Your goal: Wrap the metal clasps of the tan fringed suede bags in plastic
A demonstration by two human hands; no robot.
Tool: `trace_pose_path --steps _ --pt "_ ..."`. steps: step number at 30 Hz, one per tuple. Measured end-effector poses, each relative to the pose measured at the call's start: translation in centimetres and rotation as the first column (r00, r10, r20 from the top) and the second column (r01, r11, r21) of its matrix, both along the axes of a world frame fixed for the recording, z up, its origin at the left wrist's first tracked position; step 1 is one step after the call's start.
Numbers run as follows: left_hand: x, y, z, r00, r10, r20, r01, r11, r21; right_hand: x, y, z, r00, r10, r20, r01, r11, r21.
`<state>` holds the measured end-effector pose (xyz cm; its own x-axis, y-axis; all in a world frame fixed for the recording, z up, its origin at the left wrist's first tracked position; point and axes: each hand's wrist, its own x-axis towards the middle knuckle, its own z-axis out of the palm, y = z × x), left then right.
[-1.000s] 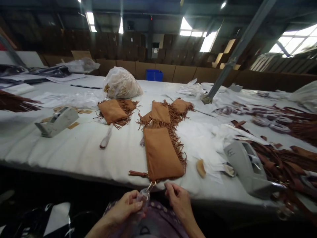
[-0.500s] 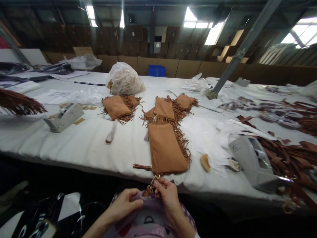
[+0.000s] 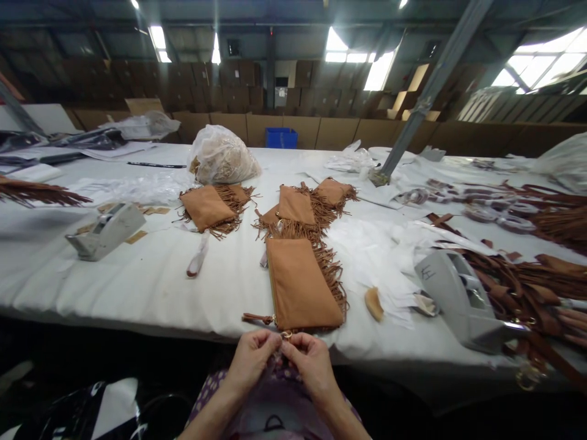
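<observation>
A tan fringed pouch (image 3: pixel 302 284) lies at the table's front edge, its zip pull (image 3: pixel 257 318) pointing left. At its lower edge is a gold ring (image 3: pixel 286 335). Just below, my left hand (image 3: pixel 252 360) and my right hand (image 3: pixel 309 360) meet, thumbs and forefingers pinched together. The fingers cover most of what they hold, with a bit of clear wrap showing between them; the right fingertips are beside the ring. More fringed pouches (image 3: pixel 296 206) lie behind this one, and another (image 3: pixel 207 208) is to the left.
Tape dispensers stand at the left (image 3: pixel 107 231) and right (image 3: pixel 458 299). A stuffed plastic bag (image 3: pixel 222 154) and a blue bin (image 3: pixel 281 138) are farther back. Brown straps (image 3: pixel 518 278) cover the right side, where part of another person's hand (image 3: pixel 575 324) shows. A metal post (image 3: pixel 413 131) rises behind.
My left hand has moved up and right to meet my right hand, its fingers now pinched. The brown tab and clasp are now mostly hidden. Another person's hand has appeared at the right edge.
</observation>
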<state>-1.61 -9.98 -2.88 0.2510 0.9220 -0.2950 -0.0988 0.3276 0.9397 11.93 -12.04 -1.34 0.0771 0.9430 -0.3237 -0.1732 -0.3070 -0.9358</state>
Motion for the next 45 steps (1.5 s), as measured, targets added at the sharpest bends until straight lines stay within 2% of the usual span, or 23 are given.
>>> trace_pose_path --steps 3,6,8,10,13,18,21,24,27,30,35,37,39,41,43,45 --pt "0.4 0.0 0.4 0.997 -0.016 0.076 0.021 0.997 -0.072 0.7 0.0 0.0 0.995 0.096 -0.003 -0.096 0.995 0.024" --pt "-0.8 -0.5 1.2 0.959 -0.157 0.238 0.192 0.973 -0.130 1.3 -0.1 -0.4 0.993 0.119 0.007 -0.119 0.993 0.008" --pt "-2.0 -0.9 1.4 0.943 -0.237 0.235 0.269 0.956 -0.115 1.4 -0.1 -0.8 0.996 0.075 0.052 -0.075 0.997 -0.003" --pt "-2.8 -1.1 1.2 0.962 -0.250 0.114 0.262 0.959 -0.110 1.2 -0.1 -1.2 0.994 0.054 0.096 -0.054 0.999 -0.005" --pt "-2.7 -1.1 0.6 0.984 -0.180 0.003 0.179 0.976 -0.123 0.9 0.0 -1.5 0.986 0.069 0.149 -0.070 0.998 0.002" --pt "-1.2 -0.9 1.2 0.982 -0.144 0.124 0.170 0.957 -0.233 0.8 -0.4 -1.7 0.982 0.079 0.173 -0.078 0.997 -0.014" --pt "-1.2 -1.0 1.9 0.967 -0.141 0.211 0.198 0.939 -0.281 0.6 -0.8 -1.7 0.983 0.143 0.119 -0.137 0.989 -0.058" --pt "-2.0 -1.3 1.7 0.954 -0.162 0.251 0.235 0.925 -0.299 -0.2 -1.2 -1.5 0.985 0.167 0.034 -0.164 0.983 -0.081" --pt "-2.8 -1.8 1.1 0.959 -0.187 0.211 0.246 0.920 -0.305 -0.9 -1.2 -1.4 0.993 0.114 -0.037 -0.117 0.989 -0.089" --pt "-3.0 -2.2 0.9 0.976 -0.159 0.147 0.192 0.949 -0.251 -1.2 -0.7 -1.4 0.991 0.047 -0.122 -0.061 0.992 -0.112" --pt "-2.7 -2.6 1.2 0.982 -0.138 0.130 0.168 0.953 -0.252 -1.0 0.3 -1.0 0.915 -0.089 -0.394 0.009 0.980 -0.200" --pt "-2.8 -2.5 1.3 0.980 -0.130 0.151 0.169 0.944 -0.284 -0.9 0.2 -1.0 0.918 -0.136 -0.373 0.058 0.975 -0.212" --pt "-3.0 -2.2 1.3 0.977 -0.116 0.180 0.168 0.936 -0.308 -1.0 -0.1 -1.1 0.956 -0.093 -0.279 0.033 0.976 -0.213" --pt "-3.3 -2.0 1.5 0.971 -0.117 0.207 0.180 0.931 -0.317 -1.3 -0.6 -1.3 0.977 0.033 -0.210 -0.080 0.973 -0.218" --pt "-3.5 -1.9 1.8 0.966 -0.131 0.222 0.198 0.928 -0.317 -1.6 -1.0 -1.4 0.967 0.139 -0.212 -0.188 0.956 -0.228" --pt "-3.7 -1.9 2.2 0.964 -0.133 0.232 0.204 0.926 -0.317 -1.9 -1.2 -1.3 0.957 0.160 -0.241 -0.216 0.950 -0.225"
